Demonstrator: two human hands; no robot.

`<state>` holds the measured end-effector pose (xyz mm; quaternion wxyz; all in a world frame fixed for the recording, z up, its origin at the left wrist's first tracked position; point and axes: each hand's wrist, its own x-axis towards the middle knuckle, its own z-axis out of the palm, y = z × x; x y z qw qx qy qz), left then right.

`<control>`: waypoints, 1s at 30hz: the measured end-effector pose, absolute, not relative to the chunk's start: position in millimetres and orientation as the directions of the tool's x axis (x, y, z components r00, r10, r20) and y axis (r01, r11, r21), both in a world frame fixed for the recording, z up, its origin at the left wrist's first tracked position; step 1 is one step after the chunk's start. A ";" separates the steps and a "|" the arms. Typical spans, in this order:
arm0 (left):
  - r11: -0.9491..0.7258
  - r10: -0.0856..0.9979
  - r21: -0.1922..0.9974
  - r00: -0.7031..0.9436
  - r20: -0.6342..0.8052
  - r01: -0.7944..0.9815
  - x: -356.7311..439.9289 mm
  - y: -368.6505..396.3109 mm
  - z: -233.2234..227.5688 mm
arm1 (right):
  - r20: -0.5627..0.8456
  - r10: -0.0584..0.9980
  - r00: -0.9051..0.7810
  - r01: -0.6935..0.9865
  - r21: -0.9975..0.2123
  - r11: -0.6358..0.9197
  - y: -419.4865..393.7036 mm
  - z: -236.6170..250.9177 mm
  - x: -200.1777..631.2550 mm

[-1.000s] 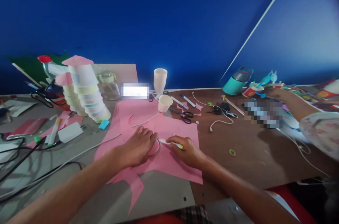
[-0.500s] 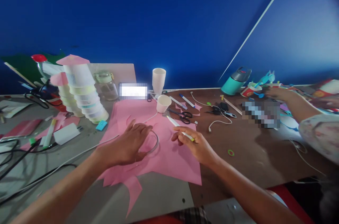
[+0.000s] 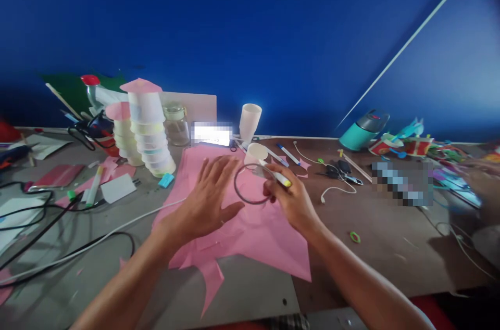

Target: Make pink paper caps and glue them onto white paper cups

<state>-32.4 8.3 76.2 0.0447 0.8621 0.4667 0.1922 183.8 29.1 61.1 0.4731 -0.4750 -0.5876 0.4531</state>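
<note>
Marker [image 3: 276, 177] in right hand [image 3: 291, 200], tip up-left

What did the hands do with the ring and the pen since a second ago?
The ring came up off the pink paper: the right hand now holds it lifted, along with the yellow-capped pen. The left hand let go of the ring and lies flat and open on the paper. The paper, cup stack and scissors stayed put.

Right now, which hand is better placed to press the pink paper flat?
Left, probably. The left hand is open and flat over the pink paper, holding nothing. The right hand is occupied with a ring and a marker.
</note>
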 end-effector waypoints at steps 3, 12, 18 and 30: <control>-0.432 0.890 0.279 0.354 0.289 0.858 -46.2 11.9 49.8 | 0.137 0.988 -0.077 0.229 -0.962 0.151 44.0 52.1 211.1; -0.239 0.957 0.161 0.204 0.205 0.958 -51.2 23.1 1.5 | 0.145 0.972 -0.183 0.666 -0.709 0.231 92.9 10.3 244.7; -0.267 0.957 0.190 0.237 0.167 0.945 -48.9 19.7 8.4 | 0.192 0.965 -0.180 0.761 -0.594 0.260 100.2 -4.5 238.5; -0.213 0.974 0.290 0.180 0.139 0.933 -46.9 19.3 -6.1 | 0.575 0.757 -0.310 0.770 -0.316 0.555 81.0 -10.2 223.9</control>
